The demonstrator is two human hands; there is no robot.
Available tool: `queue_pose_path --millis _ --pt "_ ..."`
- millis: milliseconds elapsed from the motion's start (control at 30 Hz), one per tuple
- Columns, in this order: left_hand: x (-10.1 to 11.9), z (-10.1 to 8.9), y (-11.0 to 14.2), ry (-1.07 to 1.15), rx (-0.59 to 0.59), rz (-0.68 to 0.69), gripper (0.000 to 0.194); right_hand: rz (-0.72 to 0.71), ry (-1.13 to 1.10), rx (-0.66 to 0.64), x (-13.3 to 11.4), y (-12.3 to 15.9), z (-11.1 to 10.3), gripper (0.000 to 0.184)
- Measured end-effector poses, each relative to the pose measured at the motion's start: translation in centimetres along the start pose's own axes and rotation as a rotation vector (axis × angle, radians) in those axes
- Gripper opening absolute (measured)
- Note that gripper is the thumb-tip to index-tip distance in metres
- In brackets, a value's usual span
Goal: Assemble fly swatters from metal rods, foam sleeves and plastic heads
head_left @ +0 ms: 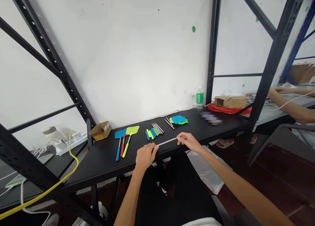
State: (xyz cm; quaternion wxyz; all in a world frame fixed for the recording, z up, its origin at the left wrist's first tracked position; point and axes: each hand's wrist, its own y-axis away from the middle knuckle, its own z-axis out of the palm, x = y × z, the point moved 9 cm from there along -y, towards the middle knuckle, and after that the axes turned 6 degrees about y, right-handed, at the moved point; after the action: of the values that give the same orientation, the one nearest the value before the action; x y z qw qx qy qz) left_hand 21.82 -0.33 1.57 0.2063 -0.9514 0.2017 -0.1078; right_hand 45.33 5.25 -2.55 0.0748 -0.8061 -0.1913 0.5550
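A thin silvery rod (167, 142) stretches between my hands over the table's front edge. My left hand (146, 154) has its fingers closed around the rod's left end. At the other end, my right hand (188, 141) pinches the tip between thumb and fingers. Beyond my left hand lies a row of blue, yellow and green handle grips (152, 134), with several silvery rods (157, 128) beside them. Blue and green fly swatter heads (179, 120) are stacked farther right, two loose rods (169, 123) next to them. Three fly swatters (126, 140), blue, red and yellow, lie at the left.
The black table (103, 157) runs along a white wall. An open cardboard box (100, 131) stands at its left end. At the back right are a water bottle (199, 98) and another cardboard box (230, 101) on red plastic. A co-worker's arm (292, 104) shows beyond the rack post.
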Motion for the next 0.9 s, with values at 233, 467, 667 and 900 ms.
queue_pose_path --millis 233,467,667,900 --pt "0.0 -0.08 -0.01 0.006 0.002 -0.006 0.042 0.0 0.007 0.001 -0.19 0.11 0.01 0.026" --pt "-0.03 0.04 -0.03 0.0 0.006 -0.003 0.044 0.006 0.057 0.01 -0.27 0.21 -0.03 0.024" --pt "0.0 0.04 -0.05 -0.006 0.011 0.005 0.043 0.003 0.085 0.023 -0.65 0.44 -0.1 0.022" --pt "-0.02 0.06 -0.06 0.01 0.017 0.009 0.042 -0.002 0.113 0.036 -0.85 0.51 -0.15 0.021"
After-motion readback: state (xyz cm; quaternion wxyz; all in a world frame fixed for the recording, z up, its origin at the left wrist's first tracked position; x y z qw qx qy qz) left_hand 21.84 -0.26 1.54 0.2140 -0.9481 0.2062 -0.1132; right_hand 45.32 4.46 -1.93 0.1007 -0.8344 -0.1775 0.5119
